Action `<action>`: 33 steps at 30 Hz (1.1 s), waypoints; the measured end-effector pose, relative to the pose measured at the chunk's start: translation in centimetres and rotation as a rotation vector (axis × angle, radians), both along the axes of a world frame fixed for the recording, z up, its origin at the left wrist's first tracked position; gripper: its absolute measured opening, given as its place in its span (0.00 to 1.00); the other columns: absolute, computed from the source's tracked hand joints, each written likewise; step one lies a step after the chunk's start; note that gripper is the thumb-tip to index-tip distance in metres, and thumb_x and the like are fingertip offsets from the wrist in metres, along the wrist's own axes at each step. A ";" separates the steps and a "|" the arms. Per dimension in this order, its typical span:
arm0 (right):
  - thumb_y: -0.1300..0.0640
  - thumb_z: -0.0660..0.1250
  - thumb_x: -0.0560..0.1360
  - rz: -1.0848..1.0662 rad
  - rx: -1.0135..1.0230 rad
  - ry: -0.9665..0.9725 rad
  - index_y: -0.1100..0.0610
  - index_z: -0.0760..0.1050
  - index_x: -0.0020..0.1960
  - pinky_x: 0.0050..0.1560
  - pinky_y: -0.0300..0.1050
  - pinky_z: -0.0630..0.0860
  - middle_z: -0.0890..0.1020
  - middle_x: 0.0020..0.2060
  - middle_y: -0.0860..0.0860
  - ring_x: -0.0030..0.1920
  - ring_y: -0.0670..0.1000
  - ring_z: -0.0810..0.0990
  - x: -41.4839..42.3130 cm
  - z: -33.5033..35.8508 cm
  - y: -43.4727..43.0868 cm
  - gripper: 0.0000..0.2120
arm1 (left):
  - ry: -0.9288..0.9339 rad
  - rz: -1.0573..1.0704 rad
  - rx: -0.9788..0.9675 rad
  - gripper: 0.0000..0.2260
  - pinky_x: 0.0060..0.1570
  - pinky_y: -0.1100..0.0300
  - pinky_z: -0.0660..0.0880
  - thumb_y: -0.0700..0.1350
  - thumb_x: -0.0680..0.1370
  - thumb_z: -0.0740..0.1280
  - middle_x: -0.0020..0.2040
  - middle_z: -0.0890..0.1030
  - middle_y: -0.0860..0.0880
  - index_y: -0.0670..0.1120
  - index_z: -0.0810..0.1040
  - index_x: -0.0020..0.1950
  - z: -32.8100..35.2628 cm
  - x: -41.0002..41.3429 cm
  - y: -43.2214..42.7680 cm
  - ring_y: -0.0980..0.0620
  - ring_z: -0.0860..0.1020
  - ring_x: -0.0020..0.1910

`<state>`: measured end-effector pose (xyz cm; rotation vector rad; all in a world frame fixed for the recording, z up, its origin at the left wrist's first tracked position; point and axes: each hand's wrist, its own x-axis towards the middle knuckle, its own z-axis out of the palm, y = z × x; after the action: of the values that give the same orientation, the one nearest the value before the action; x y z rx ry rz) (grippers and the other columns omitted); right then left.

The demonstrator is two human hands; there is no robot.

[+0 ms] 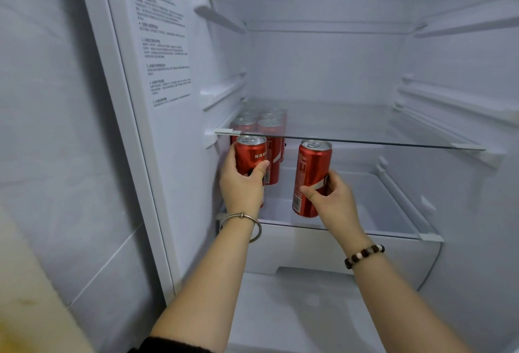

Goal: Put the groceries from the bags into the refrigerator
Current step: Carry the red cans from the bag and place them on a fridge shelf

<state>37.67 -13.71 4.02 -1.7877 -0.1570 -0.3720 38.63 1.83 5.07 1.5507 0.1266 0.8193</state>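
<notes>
Inside the open refrigerator (323, 66), the left hand (243, 184) is wrapped around a red soda can (250, 156) held upright at 9 o'clock, under the glass shelf (365, 140). The right hand (331, 195) grips a second red can (311, 175), upright, near centre. Behind the left can, at 10 o'clock, a cluster of stored cans (266, 125) stands on the lower shelf (387, 229).

Under the glass shelf (351, 139) inside the refrigerator (323, 66), a cluster of cans (271, 125) stands at the left rear, perhaps six. Before it, the left hand (241, 184) holds a can (250, 156); to the right, the right hand (331, 195) holds another can (310, 178).
</notes>
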 end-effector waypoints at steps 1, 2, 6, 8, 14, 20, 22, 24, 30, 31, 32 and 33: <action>0.57 0.71 0.72 0.002 -0.006 0.001 0.49 0.70 0.63 0.54 0.40 0.70 0.76 0.50 0.41 0.52 0.42 0.74 0.1 0.0 0.0 0.21 | -0.010 0.030 0.001 0.28 0.54 0.65 0.73 0.44 0.69 0.75 0.59 0.79 0.55 0.53 0.71 0.67 -0.2 0.2 0.2 0.57 0.77 0.56; 0.58 0.71 0.72 0.010 -0.010 0.003 0.49 0.70 0.63 0.54 0.40 0.70 0.76 0.51 0.41 0.53 0.43 0.74 0.2 0.0 0.0 0.21 | -0.012 0.057 0.012 0.28 0.55 0.64 0.74 0.43 0.70 0.74 0.58 0.79 0.54 0.53 0.71 0.68 -0.5 0.2 0.3 0.58 0.77 0.55; 0.59 0.69 0.74 0.065 -0.036 0.011 0.51 0.69 0.66 0.56 0.41 0.70 0.75 0.52 0.42 0.54 0.43 0.73 0.8 0.1 0.5 0.22 | 0.062 0.183 0.138 0.30 0.61 0.56 0.73 0.44 0.72 0.72 0.62 0.78 0.51 0.50 0.66 0.72 -2.3 0.1 0.6 0.53 0.77 0.58; 0.59 0.69 0.74 0.078 -0.052 0.013 0.50 0.69 0.65 0.55 0.40 0.70 0.75 0.51 0.42 0.54 0.43 0.74 1.2 -0.1 0.9 0.22 | 0.099 0.211 0.184 0.30 0.63 0.55 0.71 0.43 0.73 0.72 0.65 0.76 0.49 0.49 0.65 0.73 -3.2 0.0 0.8 0.50 0.76 0.61; 0.59 0.70 0.73 0.092 -0.074 -0.001 0.52 0.70 0.63 0.49 0.35 0.69 0.76 0.49 0.42 0.50 0.42 0.75 2.5 -0.2 2.5 0.20 | 0.158 0.216 0.293 0.30 0.61 0.52 0.74 0.44 0.73 0.71 0.65 0.76 0.51 0.50 0.65 0.73 -4.3 0.5 1.7 0.50 0.76 0.61; 0.57 0.72 0.71 0.095 -0.039 -0.010 0.54 0.73 0.62 0.46 0.31 0.70 0.79 0.50 0.44 0.49 0.42 0.77 3.7 -0.5 3.9 0.20 | 0.035 0.224 0.284 0.26 0.66 0.55 0.69 0.39 0.74 0.70 0.70 0.71 0.50 0.44 0.69 0.71 -5.3 -0.2 1.3 0.52 0.71 0.67; 0.57 0.72 0.71 0.103 -0.029 -0.005 0.54 0.74 0.62 0.46 0.30 0.70 0.80 0.51 0.44 0.50 0.42 0.78 4.1 -0.7 4.3 0.20 | 0.012 0.208 0.254 0.26 0.64 0.51 0.72 0.37 0.73 0.70 0.69 0.71 0.50 0.43 0.69 0.70 -5.9 0.0 1.4 0.51 0.72 0.66; 0.56 0.73 0.71 0.108 -0.025 0.000 0.55 0.74 0.62 0.47 0.31 0.72 0.80 0.52 0.45 0.51 0.43 0.78 4.4 -0.8 4.6 0.21 | 0.003 0.188 0.230 0.26 0.62 0.49 0.73 0.36 0.73 0.71 0.68 0.72 0.49 0.43 0.70 0.70 -6.0 0.3 1.6 0.50 0.73 0.65; 0.58 0.72 0.71 0.141 -0.013 0.002 0.55 0.74 0.62 0.46 0.29 0.71 0.80 0.50 0.44 0.49 0.41 0.78 4.9 -0.8 5.0 0.20 | 0.019 0.183 0.230 0.23 0.59 0.51 0.75 0.36 0.73 0.70 0.63 0.76 0.51 0.46 0.73 0.67 -5.5 1.7 1.6 0.51 0.76 0.61; 0.58 0.72 0.71 0.144 -0.010 -0.002 0.55 0.74 0.62 0.47 0.31 0.72 0.80 0.50 0.45 0.49 0.41 0.78 5.0 -0.8 5.0 0.20 | 0.021 0.187 0.222 0.23 0.59 0.51 0.76 0.36 0.73 0.70 0.63 0.76 0.51 0.46 0.74 0.67 -5.5 1.9 1.6 0.51 0.76 0.60; 0.58 0.72 0.71 0.145 -0.010 -0.006 0.55 0.75 0.61 0.48 0.32 0.73 0.80 0.51 0.45 0.50 0.42 0.79 5.0 -0.9 5.1 0.20 | 0.017 0.190 0.213 0.22 0.59 0.51 0.76 0.35 0.72 0.70 0.62 0.76 0.51 0.46 0.74 0.66 -5.5 2.0 1.6 0.51 0.76 0.60; 0.58 0.72 0.71 0.144 -0.009 -0.009 0.55 0.75 0.61 0.49 0.33 0.73 0.80 0.51 0.45 0.51 0.43 0.79 5.1 -1.0 5.2 0.19 | 0.012 0.191 0.210 0.22 0.59 0.51 0.76 0.34 0.72 0.70 0.62 0.76 0.51 0.46 0.75 0.66 -5.5 2.1 1.6 0.51 0.77 0.60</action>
<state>42.76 -8.54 3.05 -1.7718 -0.2927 -0.2764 40.71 3.42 -0.47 1.7599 0.2048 0.9988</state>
